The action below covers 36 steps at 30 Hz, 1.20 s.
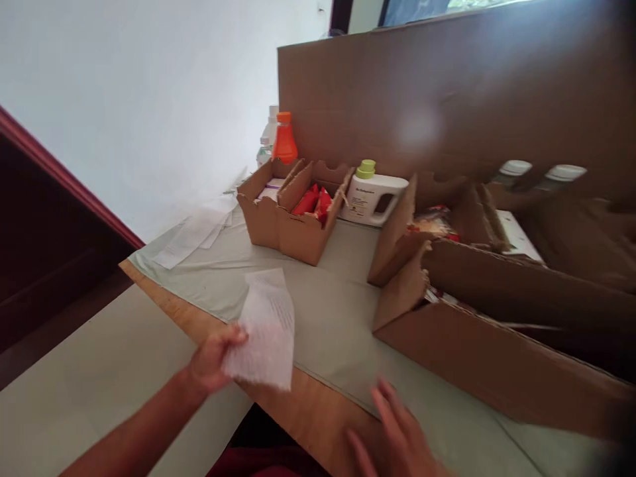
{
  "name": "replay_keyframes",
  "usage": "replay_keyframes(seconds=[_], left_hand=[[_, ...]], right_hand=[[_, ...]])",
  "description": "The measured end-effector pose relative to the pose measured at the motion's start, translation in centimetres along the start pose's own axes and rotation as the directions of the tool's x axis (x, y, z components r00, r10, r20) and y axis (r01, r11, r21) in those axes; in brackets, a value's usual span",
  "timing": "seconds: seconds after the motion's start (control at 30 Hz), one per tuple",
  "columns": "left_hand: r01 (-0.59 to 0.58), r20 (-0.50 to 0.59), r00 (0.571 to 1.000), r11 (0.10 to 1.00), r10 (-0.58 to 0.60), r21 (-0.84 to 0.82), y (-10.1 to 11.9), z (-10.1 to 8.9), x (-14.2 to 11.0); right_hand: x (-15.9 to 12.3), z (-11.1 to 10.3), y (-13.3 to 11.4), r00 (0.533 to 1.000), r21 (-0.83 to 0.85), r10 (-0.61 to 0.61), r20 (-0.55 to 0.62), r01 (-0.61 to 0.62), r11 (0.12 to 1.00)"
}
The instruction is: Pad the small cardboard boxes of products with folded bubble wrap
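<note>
A thin white sheet of paper with faint print is pinched in my left hand, thumb on top. The sheet hangs over the front edge of the cloth-covered table. My right hand is low in the picture, blurred by motion, with its fingers spread and nothing in it. It is near the table's front edge, apart from the paper and left of the long cardboard box. More white papers lie loosely at the table's left end.
Two small cardboard bins stand mid-table; the right one holds red packets. Beside them is a white jug with a green cap. An orange bottle stands behind. More cardboard bins are at right, before a tall cardboard panel.
</note>
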<state>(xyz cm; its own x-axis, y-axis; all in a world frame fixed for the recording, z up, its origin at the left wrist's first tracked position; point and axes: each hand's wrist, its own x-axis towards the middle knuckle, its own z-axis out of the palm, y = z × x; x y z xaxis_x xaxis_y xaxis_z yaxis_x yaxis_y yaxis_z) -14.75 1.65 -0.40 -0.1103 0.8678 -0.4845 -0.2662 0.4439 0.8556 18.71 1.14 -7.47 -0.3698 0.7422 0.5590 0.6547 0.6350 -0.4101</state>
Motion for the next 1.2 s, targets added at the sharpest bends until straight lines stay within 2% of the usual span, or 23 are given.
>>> replay_keyframes(seconds=[0.07,0.1,0.17,0.2,0.23,0.3,0.37,0.43,0.47,0.5,0.53,0.57,0.63,0.7,0.77,0.83,0.9,1.0,1.07,1.1,1.13,1.2], left_hand=[[0.111,0.171,0.982,0.982,-0.085,-0.151,-2.8,3.0,-2.1],[0.207,0.283,0.950,0.944,-0.132,-0.257,-3.8,4.3,-2.9],[0.407,0.484,0.855,0.819,-0.186,-0.405,-5.4,6.5,-4.1],[0.486,0.555,0.807,0.762,-0.202,-0.429,-5.9,7.3,-4.5],[0.531,0.595,0.774,0.736,-0.217,-0.421,-6.4,7.9,-4.9],[0.553,0.604,0.752,0.750,-0.264,-0.362,-7.0,8.1,-5.3],[0.507,0.540,0.781,0.824,-0.314,-0.254,-7.2,7.2,-5.8],[0.350,0.389,0.874,0.933,-0.292,-0.087,-7.1,5.7,-6.4],[0.218,0.280,0.935,0.975,-0.219,0.033,-7.0,5.0,-6.6],[0.061,0.166,0.982,0.981,-0.091,0.182,-6.7,4.4,-6.8],[-0.095,0.077,0.994,0.934,0.073,0.344,-6.5,4.2,-7.0],[-0.224,0.031,0.970,0.841,0.240,0.492,-6.4,4.2,-6.9],[-0.394,0.069,0.877,0.630,0.476,0.669,-6.4,5.1,-6.4],[-0.478,0.153,0.820,0.511,0.552,0.714,-6.6,6.6,-5.4],[-0.479,0.180,0.829,0.506,0.530,0.717,-6.9,7.9,-4.3],[-0.426,0.160,0.873,0.561,0.461,0.710,-6.9,8.5,-3.4],[-0.376,0.145,0.907,0.605,0.395,0.702,-6.6,8.6,-3.0],[-0.334,0.143,0.930,0.615,0.340,0.715,-5.9,8.2,-2.7],[-0.312,0.130,0.939,0.629,0.319,0.712,-5.5,8.1,-2.6],[-0.303,0.126,0.943,0.638,0.308,0.708,-5.4,8.1,-2.5],[-0.294,0.126,0.947,0.642,0.296,0.708,-5.3,8.1,-2.4],[-0.284,0.137,0.952,0.622,0.273,0.730,-5.3,8.2,-2.1]], right_hand=[[1.1,0.5,-1.8,0.995,0.004,-0.102,0.018,0.102,0.995],[1.6,0.4,-2.5,0.989,0.015,-0.145,0.018,0.145,0.989],[2.2,-0.2,-3.3,0.978,0.047,-0.208,0.010,0.207,0.977],[2.3,-0.7,-3.4,0.971,0.067,-0.240,0.010,0.239,0.969],[2.2,-1.2,-3.5,0.963,0.096,-0.267,0.025,0.264,0.960],[1.6,-2.1,-3.6,0.959,0.183,-0.272,0.075,0.255,0.949],[1.0,-2.6,-3.6,0.975,0.287,-0.184,0.121,0.143,0.947],[0.7,-2.6,-3.6,0.985,0.383,-0.015,0.172,-0.053,0.922],[0.7,-2.4,-3.7,0.976,0.417,0.079,0.201,-0.158,0.895],[0.8,-2.2,-3.7,0.956,0.439,0.168,0.241,-0.262,0.859],[1.0,-2.0,-3.8,0.926,0.445,0.249,0.285,-0.358,0.821],[1.2,-1.8,-3.9,0.891,0.433,0.322,0.321,-0.440,0.787],[1.7,-1.5,-3.9,0.831,0.378,0.421,0.363,-0.545,0.749],[2.1,-1.2,-4.0,0.804,0.314,0.460,0.377,-0.578,0.753],[2.4,-1.1,-3.9,0.797,0.261,0.454,0.399,-0.573,0.777],[2.6,-0.9,-3.8,0.803,0.227,0.422,0.420,-0.543,0.808],[2.6,-0.8,-3.6,0.831,0.203,0.385,0.401,-0.491,0.847],[2.4,-1.1,-3.4,0.927,0.134,0.319,0.199,-0.348,0.928],[2.3,-1.9,-3.3,0.969,0.065,0.240,0.056,-0.243,0.968],[2.2,-2.3,-3.3,0.982,0.042,0.186,0.033,-0.187,0.981],[2.2,-2.7,-3.4,0.990,0.031,0.126,0.057,-0.128,0.991],[2.2,-3.2,-3.5,0.981,0.033,-0.002,0.196,-0.005,0.999]])
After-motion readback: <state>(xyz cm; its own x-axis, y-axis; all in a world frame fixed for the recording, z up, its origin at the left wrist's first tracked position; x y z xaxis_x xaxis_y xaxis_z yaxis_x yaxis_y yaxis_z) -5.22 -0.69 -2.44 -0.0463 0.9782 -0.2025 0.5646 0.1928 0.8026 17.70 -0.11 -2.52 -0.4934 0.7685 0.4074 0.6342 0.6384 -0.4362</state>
